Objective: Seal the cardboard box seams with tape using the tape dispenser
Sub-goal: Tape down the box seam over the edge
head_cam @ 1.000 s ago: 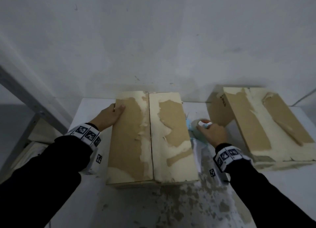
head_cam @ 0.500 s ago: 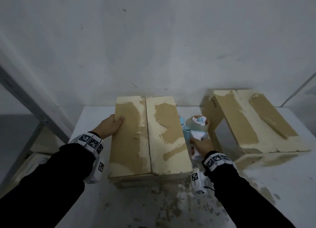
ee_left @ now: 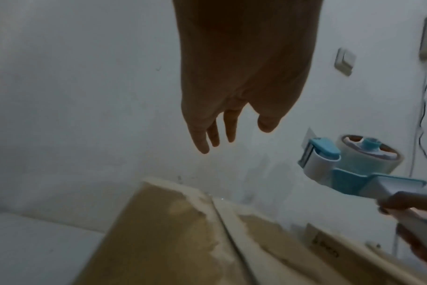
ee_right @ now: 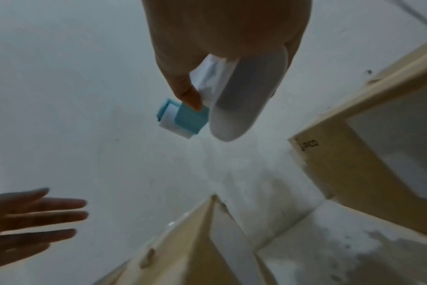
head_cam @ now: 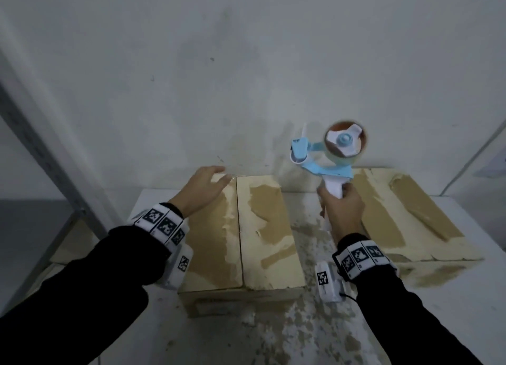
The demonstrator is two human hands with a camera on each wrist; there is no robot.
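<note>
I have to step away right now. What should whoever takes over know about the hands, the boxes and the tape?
Left hand: open, fingers spread, above the near box at its far left corner.
Right hand: grips the handle of the tape dispenser, raised upright between the boxes.
Done: dispenser picked up.
Left: the near box's centre seam shows no tape; the second box stands to the right.

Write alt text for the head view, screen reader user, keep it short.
A person's right hand holds a blue and white tape dispenser raised above a white table, its tape roll uppermost. The left hand, fingers straight, hovers over the far end of a closed cardboard box whose centre seam looks untaped. A second cardboard box sits to the right.
</note>
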